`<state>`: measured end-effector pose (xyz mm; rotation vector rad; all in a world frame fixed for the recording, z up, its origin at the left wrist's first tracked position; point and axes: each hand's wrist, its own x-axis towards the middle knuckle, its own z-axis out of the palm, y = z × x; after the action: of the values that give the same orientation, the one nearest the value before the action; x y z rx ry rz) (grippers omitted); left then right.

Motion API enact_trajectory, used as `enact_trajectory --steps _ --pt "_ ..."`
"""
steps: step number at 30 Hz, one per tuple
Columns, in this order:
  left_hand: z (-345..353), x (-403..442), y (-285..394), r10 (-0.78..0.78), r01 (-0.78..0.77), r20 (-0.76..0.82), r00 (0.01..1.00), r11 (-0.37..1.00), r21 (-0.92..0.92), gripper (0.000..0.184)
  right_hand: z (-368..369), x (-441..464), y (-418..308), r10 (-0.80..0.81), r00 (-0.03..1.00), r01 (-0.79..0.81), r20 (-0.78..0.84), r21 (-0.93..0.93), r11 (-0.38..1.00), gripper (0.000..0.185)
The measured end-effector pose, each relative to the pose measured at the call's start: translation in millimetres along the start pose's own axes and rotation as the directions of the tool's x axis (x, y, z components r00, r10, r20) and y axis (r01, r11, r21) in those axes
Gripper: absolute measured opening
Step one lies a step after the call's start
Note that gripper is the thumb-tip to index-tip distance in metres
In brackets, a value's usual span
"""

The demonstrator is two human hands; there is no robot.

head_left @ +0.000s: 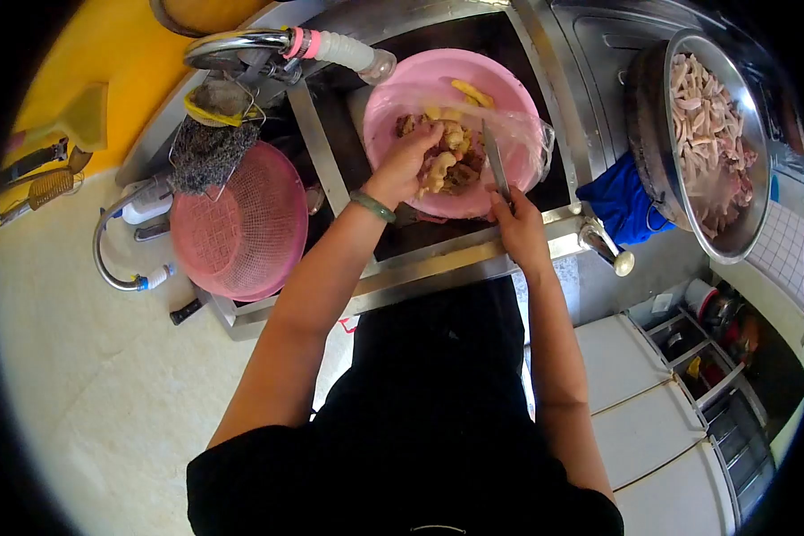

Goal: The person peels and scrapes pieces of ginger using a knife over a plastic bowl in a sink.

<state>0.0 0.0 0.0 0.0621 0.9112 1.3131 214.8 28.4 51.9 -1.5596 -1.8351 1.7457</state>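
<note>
1. Two bare hands work above a pink basin, which sits in a metal sink.
2. The left hand has its fingers bent and pinches a pale, knobbly root, which looks like ginger. A green bangle is around the wrist of this hand.
3. The root is inside the outline of the basin, on its near side, and above other brownish pieces, whose exact kind I cannot tell.
4. The right hand is closed around the handle of a knife, near the front edge of the basin. The blade points away from the body and is near the root; it does not appear to touch it.
5. Inside the basin, at its far side, lies a yellow piece. A clear plastic bag spreads over the right part of the basin and hangs a little over its rim.
6. On the left of the sink there is a pink colander, tilted, with a dark mesh against its upper edge. A tap reaches towards the basin.
7. On the right, a metal bowl carries many pale strips, and a blue cloth hangs just beside it.
</note>
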Motion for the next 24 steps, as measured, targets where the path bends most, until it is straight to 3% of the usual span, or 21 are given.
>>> enact_trajectory --steps 2,5,8,11,14,17,24 --pt "-4.3 8.7 -6.6 0.052 -0.053 0.013 0.999 0.995 0.079 0.028 0.5 2.4 0.2 0.006 1.0 -0.007 -0.026 -0.049 0.999 0.028" --pt "20.1 1.0 3.8 0.041 -0.037 -0.073 0.996 0.998 0.048 0.024 2.3 9.7 5.0 -0.111 0.989 0.104 -0.095 -0.066 0.992 0.027" --pt "9.1 -3.9 7.6 -0.106 0.103 0.112 0.988 0.994 0.028 0.027 4.0 12.5 -13.7 -0.179 0.973 0.151 -0.142 -0.188 0.97 0.025" --pt "12.9 -10.9 5.1 -0.057 0.068 0.152 0.987 0.995 -0.071 0.026 12.3 12.4 -32.6 -0.311 0.929 0.256 -0.199 -0.259 0.931 0.025" --pt "24.3 -16.1 0.3 0.028 -0.028 -0.01 1.0 1.0 0.011 0.029 25.7 14.3 -39.5 -0.377 0.891 0.331 -0.253 -0.207 0.921 0.027" --pt "31.7 -30.2 8.9 0.062 -0.049 0.182 0.981 0.996 -0.078 0.034 29.7 18.2 -42.2 -0.374 0.869 0.333 -0.325 -0.176 0.926 0.03" --pt "49.5 -53.1 7.0 0.155 -0.155 0.014 0.988 0.987 0.032 0.029 28.2 18.3 -37.3 -0.373 0.881 0.387 -0.29 -0.011 0.922 0.02"
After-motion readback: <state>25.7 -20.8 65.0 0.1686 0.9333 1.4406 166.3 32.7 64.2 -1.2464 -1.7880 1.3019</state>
